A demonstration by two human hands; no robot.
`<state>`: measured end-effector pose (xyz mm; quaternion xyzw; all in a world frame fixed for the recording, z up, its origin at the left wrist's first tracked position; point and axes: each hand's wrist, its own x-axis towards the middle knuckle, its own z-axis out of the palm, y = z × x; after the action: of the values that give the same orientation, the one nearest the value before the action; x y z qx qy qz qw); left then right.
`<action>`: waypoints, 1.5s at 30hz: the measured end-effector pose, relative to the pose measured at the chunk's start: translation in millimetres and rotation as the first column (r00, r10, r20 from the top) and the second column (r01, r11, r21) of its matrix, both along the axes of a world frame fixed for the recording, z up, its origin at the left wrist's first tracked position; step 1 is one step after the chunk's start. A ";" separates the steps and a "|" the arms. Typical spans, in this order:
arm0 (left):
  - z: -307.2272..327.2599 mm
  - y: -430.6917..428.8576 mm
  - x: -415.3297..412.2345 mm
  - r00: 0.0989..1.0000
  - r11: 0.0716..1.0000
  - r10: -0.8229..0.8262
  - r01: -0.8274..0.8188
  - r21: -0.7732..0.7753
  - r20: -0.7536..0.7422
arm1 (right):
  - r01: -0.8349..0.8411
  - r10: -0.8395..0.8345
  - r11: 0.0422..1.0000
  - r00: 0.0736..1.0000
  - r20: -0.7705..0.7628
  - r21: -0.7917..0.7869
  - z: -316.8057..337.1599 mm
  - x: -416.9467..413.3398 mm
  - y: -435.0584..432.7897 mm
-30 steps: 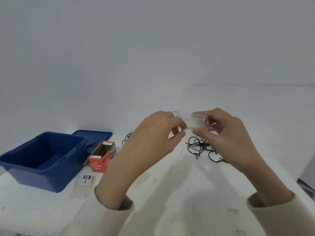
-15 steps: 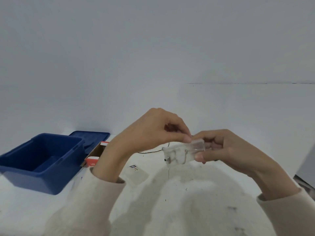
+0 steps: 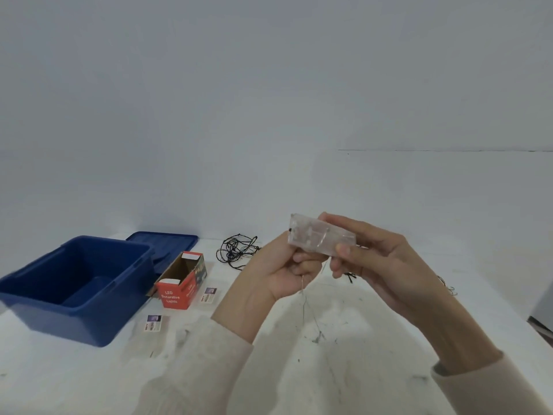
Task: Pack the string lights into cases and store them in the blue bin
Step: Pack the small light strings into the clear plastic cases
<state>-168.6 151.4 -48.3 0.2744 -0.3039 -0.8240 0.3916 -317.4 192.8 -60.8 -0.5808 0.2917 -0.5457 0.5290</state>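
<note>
My right hand [image 3: 386, 265] grips a clear plastic battery case [image 3: 320, 238] of a string light, held above the table. My left hand [image 3: 284, 271] is closed just under the case's left end, pinching the thin silver wire [image 3: 303, 298] that hangs down to the table. A tangle of dark string lights [image 3: 238, 250] lies behind my left hand. An open red LED lights box [image 3: 179, 283] lies on its side beside the empty blue bin [image 3: 39, 304] at the left.
The blue bin lid [image 3: 167, 239] lies behind the bin. Two small printed cards [image 3: 154, 322] [image 3: 210, 294] lie near the red box. More dark wire [image 3: 447, 287] shows past my right wrist. A grey object [image 3: 543, 307] sits at the right edge.
My hands and the case have shifted right and turned; the left hand has dropped from above the case to under its left end. The dark tangle and second card are uncovered.
</note>
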 end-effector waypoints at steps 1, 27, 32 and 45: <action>-0.1 -2.3 -0.1 1.000 1.000 0.004 -0.004 0.024 -0.004 | 0.034 -0.034 0.999 0.999 -0.012 -0.002 0.4 1.9 -0.5; 37.6 -0.7 24.4 0.165 0.203 0.871 0.736 -0.646 0.462 | 0.435 -0.812 0.575 0.408 -0.417 -0.693 6.4 -10.8 -54.7; 60.0 -21.5 30.3 0.268 0.154 0.876 0.632 -0.759 0.401 | 0.179 -0.206 0.978 0.862 -0.462 -0.103 15.5 -8.8 -25.8; 6.7 -28.7 31.7 0.708 0.604 0.437 0.225 -0.765 0.554 | 0.170 -0.171 0.985 0.962 0.211 0.020 9.2 5.5 -17.5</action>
<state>-136.9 122.7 -41.6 0.3804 -0.7392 -0.4071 0.3784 -311.9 175.3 -51.6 -0.4914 0.2830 -0.6478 0.5088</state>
